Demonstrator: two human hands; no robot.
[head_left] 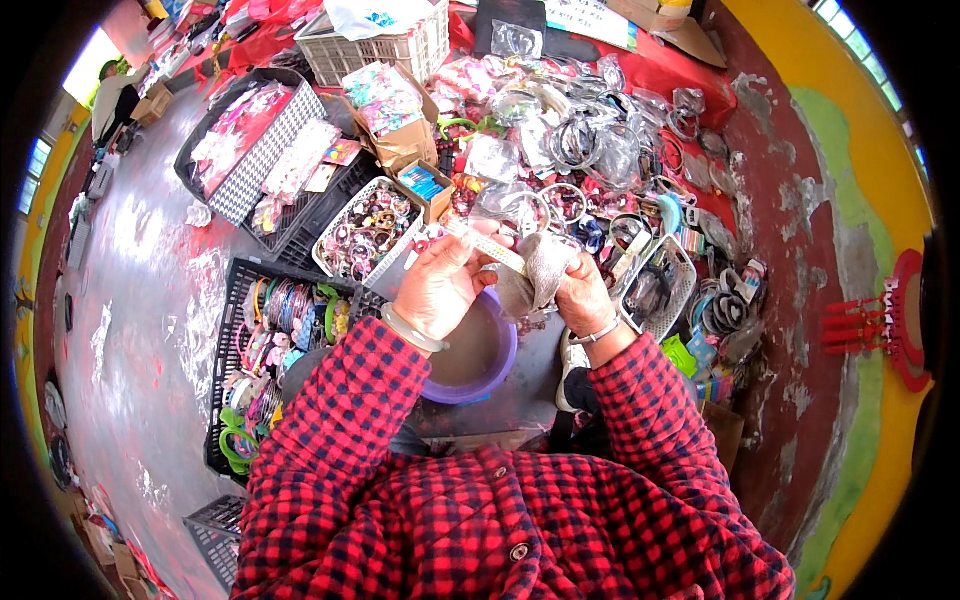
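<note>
In front of my chest, both hands are raised over a purple basin [455,396] of murky water. My left hand [440,285] pinches one end of a narrow pale strip [500,253], perhaps a hairband, with small marks or studs along it. A damp-looking grey cloth [547,262] is bunched around the strip's other end. My right hand [585,297] is closed on that cloth, its fingertips partly hidden behind the folds. Each wrist carries a bangle.
Left of me stands a black crate [222,370] of hairbands. Ahead are a white basket [398,250] of hair ties and a small box of blue packets [424,182]. Bagged hairbands [580,140] heap the red-covered surface. A white basket [690,268] sits right. Another person [112,100] is far left.
</note>
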